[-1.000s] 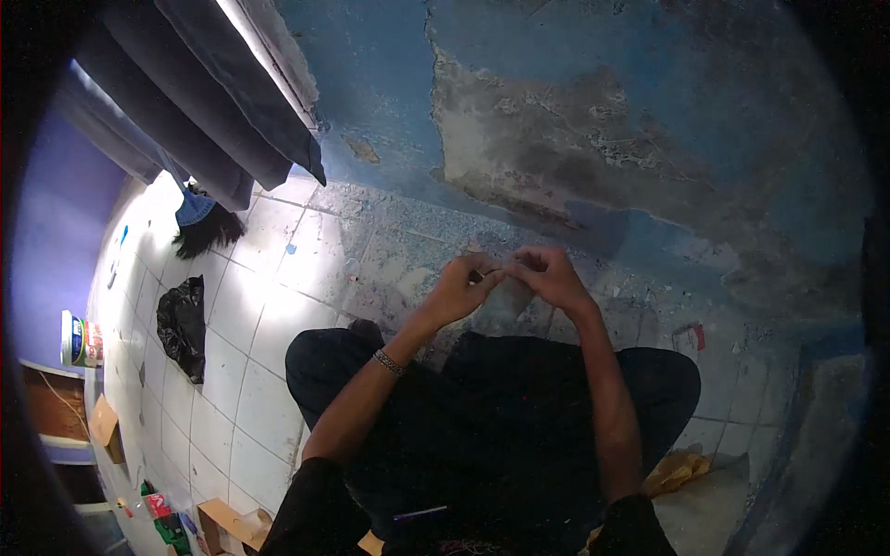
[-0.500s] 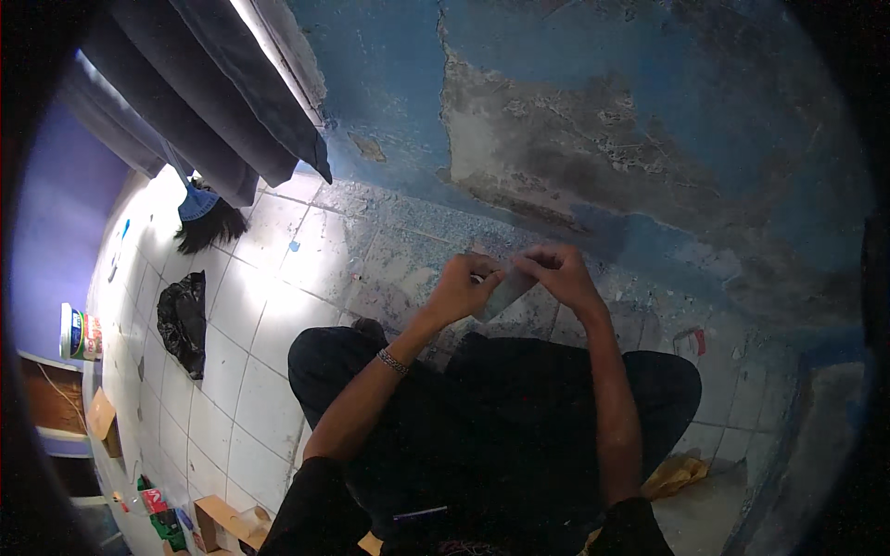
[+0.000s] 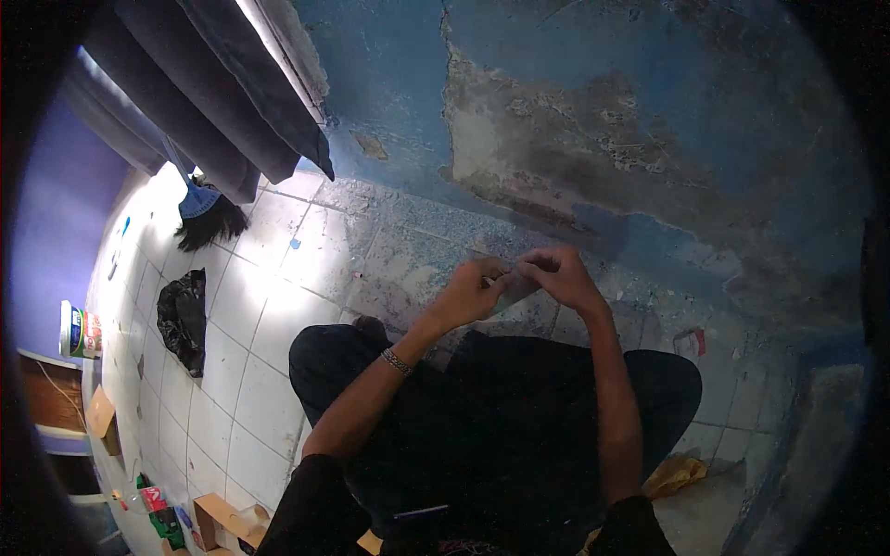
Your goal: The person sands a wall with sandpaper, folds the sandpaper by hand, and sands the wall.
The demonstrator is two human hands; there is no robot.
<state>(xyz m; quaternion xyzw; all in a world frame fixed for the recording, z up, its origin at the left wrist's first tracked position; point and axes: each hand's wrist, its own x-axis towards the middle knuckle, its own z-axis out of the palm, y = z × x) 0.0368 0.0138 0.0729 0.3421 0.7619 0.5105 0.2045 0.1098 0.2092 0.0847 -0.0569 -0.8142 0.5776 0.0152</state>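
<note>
A small, thin grey sheet (image 3: 518, 289), which looks like sandpaper, is held up between my two hands over my lap. My left hand (image 3: 467, 296) pinches its left side, thumb and fingers pressed together. At its upper right edge, my right hand (image 3: 565, 278) grips it between thumb and bent fingers. The fingers hide part of the sheet. A metal bracelet (image 3: 396, 361) circles my left wrist. Both hands are in the air, in front of the tiled floor at the wall's foot.
Ahead stands a blue wall (image 3: 380, 83) with peeled grey plaster (image 3: 556, 130); crumbs and dust cover the tiles (image 3: 399, 246) below. At left are a dark curtain (image 3: 213, 83), a broom (image 3: 206, 213), a black plastic bag (image 3: 183, 320), a tub (image 3: 82, 331) and a cardboard box (image 3: 222, 524).
My left hand has turned and shifted slightly right, nearer the right hand. Less of the grey sheet shows below the fingers now. The right hand has barely moved.
</note>
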